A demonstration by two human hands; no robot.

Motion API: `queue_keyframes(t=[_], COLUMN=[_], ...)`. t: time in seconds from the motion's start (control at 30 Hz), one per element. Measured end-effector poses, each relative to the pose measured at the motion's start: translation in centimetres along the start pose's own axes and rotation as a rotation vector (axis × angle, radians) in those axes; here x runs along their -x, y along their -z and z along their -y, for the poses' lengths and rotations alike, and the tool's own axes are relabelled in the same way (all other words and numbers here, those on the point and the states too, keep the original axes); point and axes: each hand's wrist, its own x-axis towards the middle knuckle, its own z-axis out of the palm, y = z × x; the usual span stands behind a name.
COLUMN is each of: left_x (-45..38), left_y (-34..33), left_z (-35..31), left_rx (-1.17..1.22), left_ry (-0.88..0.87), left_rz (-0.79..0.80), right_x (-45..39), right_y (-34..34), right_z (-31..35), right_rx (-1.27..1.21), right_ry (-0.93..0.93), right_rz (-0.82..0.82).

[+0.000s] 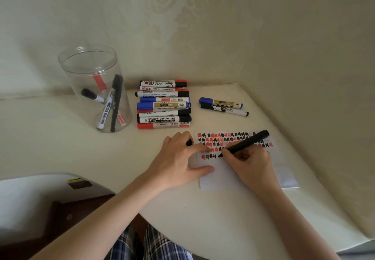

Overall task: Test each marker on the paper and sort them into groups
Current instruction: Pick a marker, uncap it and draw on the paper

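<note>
My right hand (250, 163) grips a black marker (248, 142), its tip touching the white paper (223, 175) at the end of the lowest row of red and black marks. My left hand (180, 158) rests on the paper's left edge, thumb and forefinger spread on it, and its curled fingers hold the black cap (189, 142). A pile of several red, blue and black markers (163, 105) lies behind the paper. Two markers (223, 106) lie apart at the right. A clear jar (95, 91) at the left holds several more markers.
The table (60, 138) is cream-coloured, with a curved front edge, and stands in a corner of patterned walls. A dark wooden chair and a white surface show at lower left. My plaid-clad legs are below the table edge.
</note>
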Motion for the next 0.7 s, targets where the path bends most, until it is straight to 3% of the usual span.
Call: queue_keyframes(t=[0.13, 0.3, 0.57, 0.7], left_x=[0.0, 0.3, 1.0, 1.0], left_y=[0.3, 1.7, 3.0, 2.7], left_z=[-0.1, 0.3, 1.9, 1.8], left_rx=[0.058, 0.657, 0.729, 0.794], left_ry=[0.015, 0.224, 0.25, 0.274], left_rz=[0.009, 0.008, -0.043, -0.092], right_x=[-0.3, -0.6, -0.6, -0.5], right_y=[0.3, 0.7, -0.3, -2.2], right_z=[0.0, 0.5, 5.7, 6.8], right_rx=[-0.074, -0.213, -0.279, -0.292], right_ry=[-0.043, -0.094, -0.001, -0.064], right_rz=[-0.031, 0.002, 0.109, 0.104])
